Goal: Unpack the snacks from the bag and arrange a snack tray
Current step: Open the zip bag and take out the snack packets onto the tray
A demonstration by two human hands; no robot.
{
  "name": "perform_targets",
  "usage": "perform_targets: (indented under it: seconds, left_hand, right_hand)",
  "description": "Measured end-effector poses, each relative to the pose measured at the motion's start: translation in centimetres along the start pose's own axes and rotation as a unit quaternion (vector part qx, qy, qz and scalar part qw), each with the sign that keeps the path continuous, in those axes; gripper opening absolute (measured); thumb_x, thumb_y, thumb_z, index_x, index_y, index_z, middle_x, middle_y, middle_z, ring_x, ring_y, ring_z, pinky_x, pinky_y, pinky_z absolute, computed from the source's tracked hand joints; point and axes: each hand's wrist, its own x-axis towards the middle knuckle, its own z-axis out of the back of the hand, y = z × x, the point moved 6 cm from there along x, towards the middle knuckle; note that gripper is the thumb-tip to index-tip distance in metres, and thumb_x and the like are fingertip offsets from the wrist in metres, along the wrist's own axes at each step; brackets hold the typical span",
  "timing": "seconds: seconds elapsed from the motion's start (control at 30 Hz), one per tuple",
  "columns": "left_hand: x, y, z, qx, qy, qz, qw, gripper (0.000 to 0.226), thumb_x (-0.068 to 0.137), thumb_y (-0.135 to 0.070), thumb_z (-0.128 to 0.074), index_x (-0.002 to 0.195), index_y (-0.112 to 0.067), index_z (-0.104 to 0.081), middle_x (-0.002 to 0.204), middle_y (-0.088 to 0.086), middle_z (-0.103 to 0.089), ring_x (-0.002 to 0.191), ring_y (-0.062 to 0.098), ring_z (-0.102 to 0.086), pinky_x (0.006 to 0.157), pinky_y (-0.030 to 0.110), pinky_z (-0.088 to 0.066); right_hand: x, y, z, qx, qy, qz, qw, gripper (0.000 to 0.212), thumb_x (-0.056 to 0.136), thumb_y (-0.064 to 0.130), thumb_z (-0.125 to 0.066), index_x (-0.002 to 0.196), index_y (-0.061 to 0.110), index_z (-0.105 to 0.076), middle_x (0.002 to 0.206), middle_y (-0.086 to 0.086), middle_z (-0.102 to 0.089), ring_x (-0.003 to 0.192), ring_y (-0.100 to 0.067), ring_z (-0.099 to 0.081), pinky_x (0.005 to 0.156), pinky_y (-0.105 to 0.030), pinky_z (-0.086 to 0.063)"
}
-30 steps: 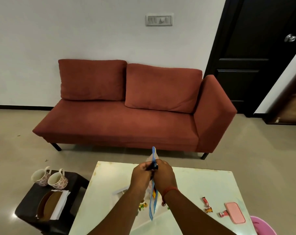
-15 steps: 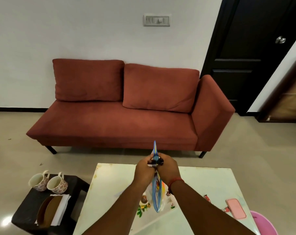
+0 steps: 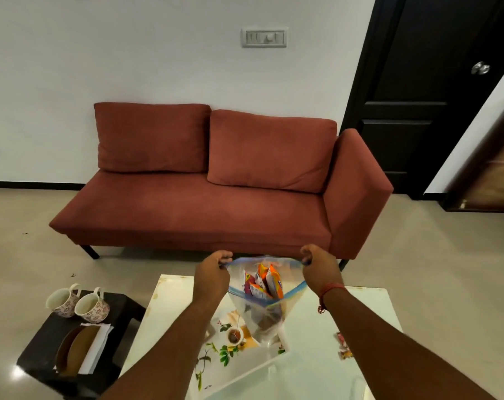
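White bench (image 3: 346,370) below: both grips pinch zip bag (image 3: 262,310) rim, left hand (image 3: 211,274), right hand (image 3: 321,268); snack packets (image 3: 263,281) upright between, equidistant.

A: We see the clear zip bag (image 3: 269,287), blue-rimmed mouth pulled wide, held upright above the tray (image 3: 245,355).

B: Orange and pink snack packets (image 3: 266,281) stand inside; the white floral tray lies flat.

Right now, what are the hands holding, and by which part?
Both hold the clear zip bag by its blue-edged mouth: left hand pinches one side, right hand the other, pulled apart.
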Motion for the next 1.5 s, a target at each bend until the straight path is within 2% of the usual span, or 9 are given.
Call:
perform_targets:
  seconds: [0.17, 0.33, 0.57, 0.67, 0.8, 0.9, 1.0, 1.2, 1.5]
  left_hand:
    - [-0.7, -0.6, -0.8, 0.004, 0.007, -0.003, 1.0, 0.033, 0.085, 0.01, -0.052, 0.105, -0.01, -0.07, 0.1, 0.003, -0.071, 0.09, 0.015, -0.063, 0.072, 0.014, -0.044]
    - [-1.4, -2.6, -1.8, -0.015, 0.007, -0.026, 1.0, 0.04, 0.078, 0.015, -0.048, 0.096, -0.013, -0.07, 0.092, -0.002, -0.069, 0.088, 0.012, -0.064, 0.069, 0.002, -0.041]
    - [-1.7, -3.7, -1.7, 0.026, -0.003, -0.06, 0.998, 0.037, 0.077, 0.01, -0.047, 0.074, -0.023, -0.063, 0.086, -0.002, -0.065, 0.08, 0.011, -0.059, 0.066, 0.017, -0.042]
    - [-1.5, -3.6, -0.6, 0.034, -0.02, -0.06, 0.997, 0.04, 0.073, 0.012, -0.046, 0.066, -0.025, -0.062, 0.088, 0.0, -0.063, 0.081, 0.009, -0.058, 0.069, 0.016, -0.042]
    - [-1.4, -3.1, 0.8, 0.044, -0.033, -0.048, 0.997, 0.044, 0.074, 0.017, -0.046, 0.064, -0.024, -0.061, 0.091, 0.004, -0.061, 0.078, 0.003, -0.055, 0.069, 0.0, -0.037]
    - [-1.4, -1.7, 1.5, 0.064, -0.02, -0.026, 0.997, 0.039, 0.082, 0.014, -0.049, 0.073, -0.02, -0.066, 0.098, 0.002, -0.06, 0.076, 0.002, -0.054, 0.064, -0.002, -0.038]
    - [-1.0, 0.3, 2.0, 0.062, -0.012, 0.004, 0.998, 0.033, 0.081, 0.013, -0.053, 0.094, -0.009, -0.074, 0.107, 0.006, -0.06, 0.092, 0.014, -0.058, 0.082, 0.011, -0.042]
    - [-0.2, 6.5, 3.8, 0.099, -0.022, 0.08, 0.992, 0.044, 0.08, 0.011, -0.053, 0.121, -0.002, -0.065, 0.12, 0.018, -0.063, 0.113, 0.034, -0.059, 0.098, 0.036, -0.044]
    - [-2.1, 14.8, 7.6, 0.103, -0.069, 0.11, 0.986, 0.021, 0.094, -0.01, -0.052, 0.108, -0.011, -0.067, 0.111, 0.012, -0.066, 0.101, 0.03, -0.062, 0.088, 0.036, -0.05]
  right_hand:
    - [0.1, -0.9, 0.3, -0.036, 0.011, 0.019, 0.999, 0.044, 0.073, -0.01, -0.049, 0.108, 0.011, -0.065, 0.097, -0.006, -0.065, 0.096, -0.025, -0.062, 0.086, -0.031, -0.05]
    - [-1.3, 3.0, -0.2, -0.133, -0.017, 0.213, 0.968, 0.029, 0.071, -0.007, -0.053, 0.09, 0.013, -0.06, 0.095, -0.007, -0.056, 0.086, -0.027, -0.054, 0.071, -0.033, -0.041]
    - [-4.4, 3.6, -7.3, -0.295, 0.26, 0.242, 0.887, 0.028, 0.094, 0.017, -0.047, 0.116, 0.018, -0.065, 0.114, -0.016, -0.066, 0.104, -0.036, -0.06, 0.081, -0.033, -0.046]
    - [-5.1, 3.0, -9.5, -0.299, 0.321, 0.201, 0.876, 0.046, 0.098, 0.02, -0.043, 0.144, 0.024, -0.041, 0.128, -0.02, -0.059, 0.115, -0.038, -0.057, 0.094, -0.037, -0.047]
    - [-4.7, 2.7, -12.2, -0.304, 0.344, 0.164, 0.873, 0.067, 0.096, 0.023, -0.039, 0.154, 0.028, -0.007, 0.124, -0.021, -0.062, 0.109, -0.039, -0.061, 0.087, -0.04, -0.048]
    - [-4.2, 3.4, -12.9, -0.328, 0.304, 0.188, 0.874, 0.052, 0.095, 0.02, -0.041, 0.146, 0.013, -0.033, 0.114, -0.021, -0.066, 0.103, -0.037, -0.063, 0.084, -0.038, -0.05]
    - [-4.3, 5.5, -12.3, -0.298, 0.242, 0.224, 0.896, 0.032, 0.096, 0.025, -0.043, 0.118, 0.01, -0.06, 0.107, -0.017, -0.067, 0.098, -0.036, -0.064, 0.08, -0.037, -0.05]
    - [-3.7, 9.6, -9.7, -0.146, 0.079, 0.295, 0.941, 0.023, 0.087, 0.035, -0.046, 0.087, 0.02, -0.063, 0.089, -0.001, -0.068, 0.081, -0.024, -0.064, 0.065, -0.035, -0.049]
    - [-2.0, 1.6, -9.7, 0.137, -0.088, -0.056, 0.985, 0.014, 0.088, 0.021, -0.056, 0.076, 0.018, -0.062, 0.073, -0.001, -0.063, 0.075, -0.025, -0.058, 0.065, -0.03, -0.041]
